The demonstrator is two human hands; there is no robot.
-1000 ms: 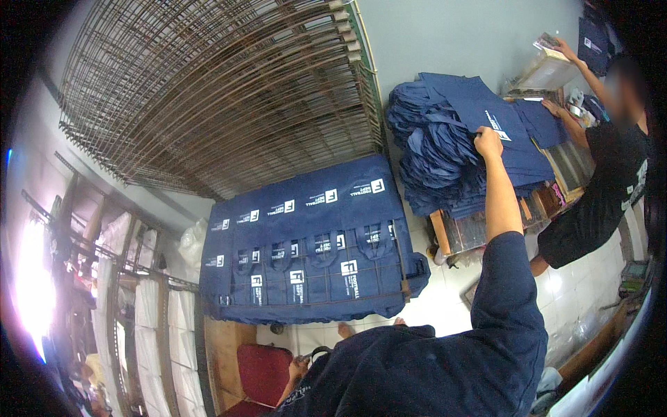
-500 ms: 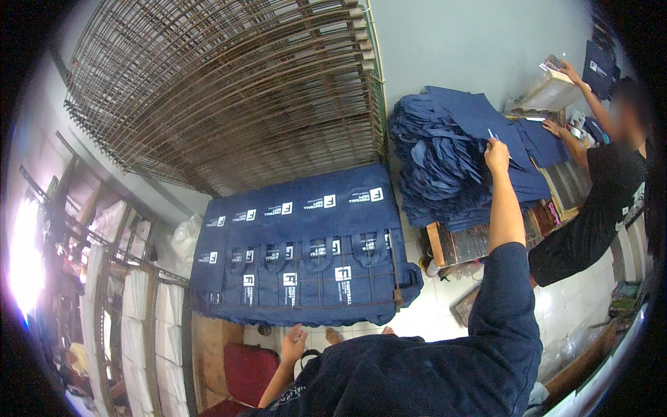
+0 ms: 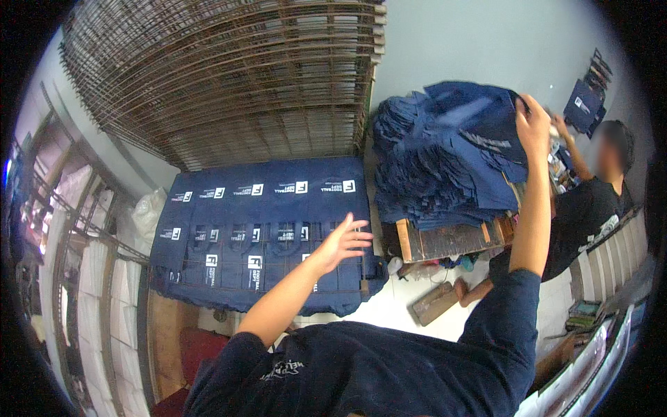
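Raised since earlier: right hand point(image 3: 533, 131), gripping cloth point(image 3: 472, 111) by edge atop pile point(image 3: 420, 182); left hand point(image 3: 342, 244), fingers spread, empty, left of pile. Already laid out left of pile: printed rows point(image 3: 276, 198). Remaining in pile, seemingly: many more.

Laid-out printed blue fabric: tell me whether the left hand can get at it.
Likely yes: the left hand looks open and empty, and nothing visible blocks it from the laid-out printed blue fabric.
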